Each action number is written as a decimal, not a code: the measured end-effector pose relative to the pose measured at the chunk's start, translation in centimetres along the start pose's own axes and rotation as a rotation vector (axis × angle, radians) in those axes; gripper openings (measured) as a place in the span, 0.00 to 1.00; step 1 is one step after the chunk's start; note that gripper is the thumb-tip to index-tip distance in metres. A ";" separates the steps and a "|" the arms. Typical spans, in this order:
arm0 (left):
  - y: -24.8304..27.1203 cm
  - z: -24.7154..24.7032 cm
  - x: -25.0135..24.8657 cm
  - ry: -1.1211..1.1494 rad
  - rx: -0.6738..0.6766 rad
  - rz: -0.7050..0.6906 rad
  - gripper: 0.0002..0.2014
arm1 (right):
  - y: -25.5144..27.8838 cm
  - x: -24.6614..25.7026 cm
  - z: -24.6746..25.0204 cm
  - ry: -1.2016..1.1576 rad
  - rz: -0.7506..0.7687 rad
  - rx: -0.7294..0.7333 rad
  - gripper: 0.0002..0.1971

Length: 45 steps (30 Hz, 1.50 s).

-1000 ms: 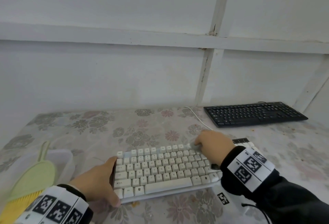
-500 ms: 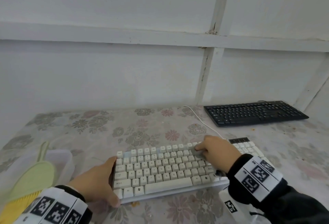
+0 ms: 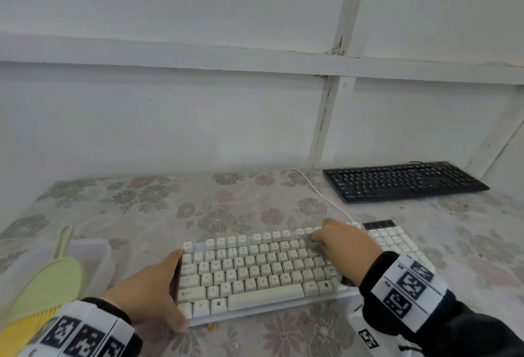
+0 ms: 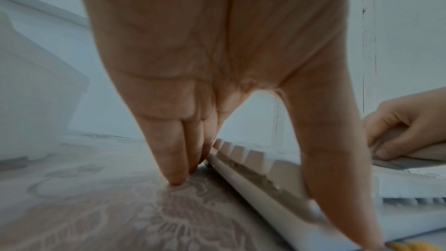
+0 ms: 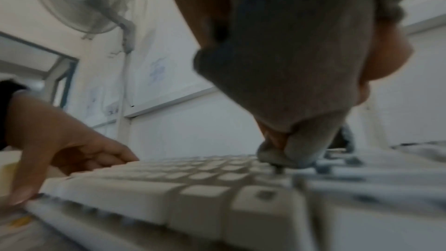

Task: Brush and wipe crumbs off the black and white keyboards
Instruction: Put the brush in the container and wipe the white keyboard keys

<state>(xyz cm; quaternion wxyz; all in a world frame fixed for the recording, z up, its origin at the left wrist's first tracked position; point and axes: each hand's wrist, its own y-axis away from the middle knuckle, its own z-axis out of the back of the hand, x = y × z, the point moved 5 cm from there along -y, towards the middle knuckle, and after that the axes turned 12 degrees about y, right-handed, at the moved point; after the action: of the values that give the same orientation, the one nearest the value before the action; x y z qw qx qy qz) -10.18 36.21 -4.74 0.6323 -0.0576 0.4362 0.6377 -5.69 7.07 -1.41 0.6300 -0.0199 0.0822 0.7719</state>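
The white keyboard (image 3: 255, 274) lies in front of me on the flowered tablecloth. My left hand (image 3: 170, 291) braces its left end, straight fingers (image 4: 173, 159) down along the side edge and the thumb across the front corner. My right hand (image 3: 317, 240) grips a grey cloth (image 5: 296, 83) and presses it onto the upper key rows right of centre. The cloth wraps over its fingers and hides them. The black keyboard (image 3: 402, 183) sits apart at the back right, with neither hand on it.
A green hand brush with yellow bristles (image 3: 48, 280) rests on a clear plastic box (image 3: 93, 251) at the left. A white cable (image 3: 320, 198) runs from the white keyboard towards the wall. Orange crumbs (image 3: 211, 327) lie by the keyboard's front edge.
My right hand has slid the cloth a little to the right and nearer to me across the top key rows. The left hand has stayed in place.
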 end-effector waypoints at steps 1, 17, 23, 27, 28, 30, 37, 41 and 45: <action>0.0 0.0 0.0 0.003 -0.001 -0.002 0.58 | -0.1 -1.1 -0.1 0.017 -0.028 0.021 0.18; -0.2 -0.1 0.3 -0.018 0.000 0.021 0.61 | 0.5 -8.1 -0.9 0.126 -0.143 0.021 0.10; 0.1 -0.1 -0.4 -0.005 0.008 0.008 0.57 | -0.1 -8.6 0.0 0.087 -0.146 0.057 0.12; 0.1 -0.1 -0.4 -0.008 0.001 0.004 0.56 | 0.4 -6.2 0.4 0.063 -0.024 0.028 0.14; 0.2 -0.1 -0.5 -0.006 0.002 0.001 0.56 | 0.5 -6.0 0.1 0.081 -0.014 0.035 0.13; 0.2 -0.1 -0.5 -0.005 0.003 -0.005 0.56 | 0.5 -6.8 -0.3 0.087 -0.076 0.074 0.13; 0.2 -0.1 -0.4 -0.011 0.006 -0.002 0.56 | -0.2 -7.8 0.1 0.113 -0.115 0.068 0.13; 0.1 -0.1 -0.3 0.000 0.012 0.001 0.57 | 0.2 -7.2 -0.3 0.088 -0.056 0.079 0.13; 0.2 -0.1 -0.2 -0.003 0.010 0.006 0.58 | -0.5 -9.6 0.1 0.081 -0.150 0.123 0.13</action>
<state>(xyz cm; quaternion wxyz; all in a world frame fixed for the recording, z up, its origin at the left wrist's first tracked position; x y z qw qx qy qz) -10.32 36.07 -4.63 0.6314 -0.0522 0.4383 0.6376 -3.27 -2.17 -0.10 0.6823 -0.0186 0.1531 0.7146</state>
